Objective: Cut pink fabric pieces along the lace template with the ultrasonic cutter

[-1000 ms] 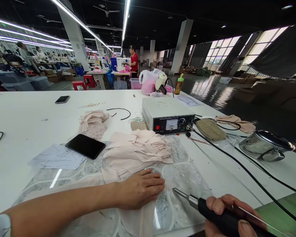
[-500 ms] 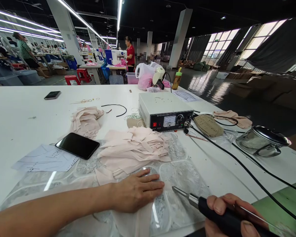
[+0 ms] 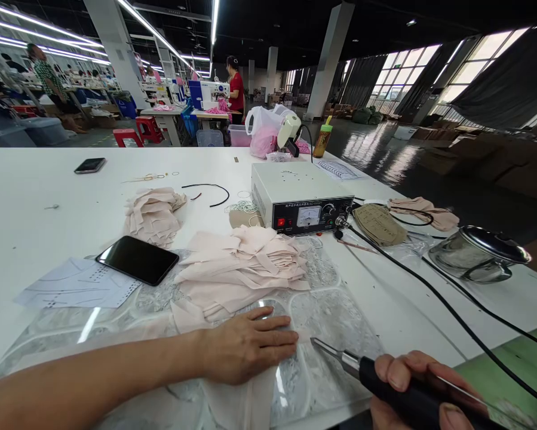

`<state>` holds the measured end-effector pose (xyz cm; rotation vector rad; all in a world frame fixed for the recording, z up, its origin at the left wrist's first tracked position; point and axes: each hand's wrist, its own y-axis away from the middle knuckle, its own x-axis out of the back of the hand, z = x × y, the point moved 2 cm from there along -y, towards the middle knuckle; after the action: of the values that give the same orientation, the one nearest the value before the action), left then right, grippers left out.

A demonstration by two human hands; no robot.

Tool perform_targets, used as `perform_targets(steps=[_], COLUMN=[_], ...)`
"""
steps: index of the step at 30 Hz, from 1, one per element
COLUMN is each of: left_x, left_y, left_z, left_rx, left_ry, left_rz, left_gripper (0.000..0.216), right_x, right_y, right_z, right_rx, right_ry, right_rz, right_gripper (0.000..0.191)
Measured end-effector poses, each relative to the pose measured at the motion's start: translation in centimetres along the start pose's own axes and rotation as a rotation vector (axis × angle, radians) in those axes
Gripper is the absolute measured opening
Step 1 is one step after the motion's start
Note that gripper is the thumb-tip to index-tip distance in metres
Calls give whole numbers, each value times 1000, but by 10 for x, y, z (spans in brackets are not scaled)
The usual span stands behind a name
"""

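Observation:
My left hand [image 3: 250, 346] lies flat, palm down, with fingers stretched out on a thin pale pink fabric piece [image 3: 239, 400] over a clear patterned sheet [image 3: 335, 322]. At the lower right my right hand [image 3: 411, 382] is wrapped round the black handle of an ultrasonic cutter [image 3: 367, 373]. Its pointed metal tip is close to the fabric's edge, just right of my left fingertips; whether it touches cannot be made out. Beyond my left hand is a heap of pale pink fabric pieces [image 3: 245, 269].
A cream control box [image 3: 299, 191] with a meter stands behind the heap; a black cable [image 3: 420, 286] crosses the right side. Nearby are a phone [image 3: 137, 260], printed paper [image 3: 75, 283], a second fabric pile [image 3: 154, 215] and a lidded glass cup [image 3: 474, 254]. Two people stand farther back.
The camera view has shifted slightly, so the table things appear a little higher. Both hands, the fabric and the cutter hold nearly the same places.

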<state>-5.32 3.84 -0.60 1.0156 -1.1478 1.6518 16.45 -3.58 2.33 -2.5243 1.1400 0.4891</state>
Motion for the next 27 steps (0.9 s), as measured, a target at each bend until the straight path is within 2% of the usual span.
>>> perform_targets(steps=[7,19,27], left_x=[-1,0,-1], left_y=[1,1,1], left_z=[0,1,0], left_rx=[-7,-39,-52], left_ry=[4,-20,-44], left_rz=[-38,-73,-54], left_gripper=[38,41,38], right_x=[-2,10,2], right_y=[0,-1,1], right_z=[-3,15,2], right_rx=[3,51,58], right_ry=[-13,-139,-78], right_rz=[36,-43,-49], right_gripper=[12,17,10])
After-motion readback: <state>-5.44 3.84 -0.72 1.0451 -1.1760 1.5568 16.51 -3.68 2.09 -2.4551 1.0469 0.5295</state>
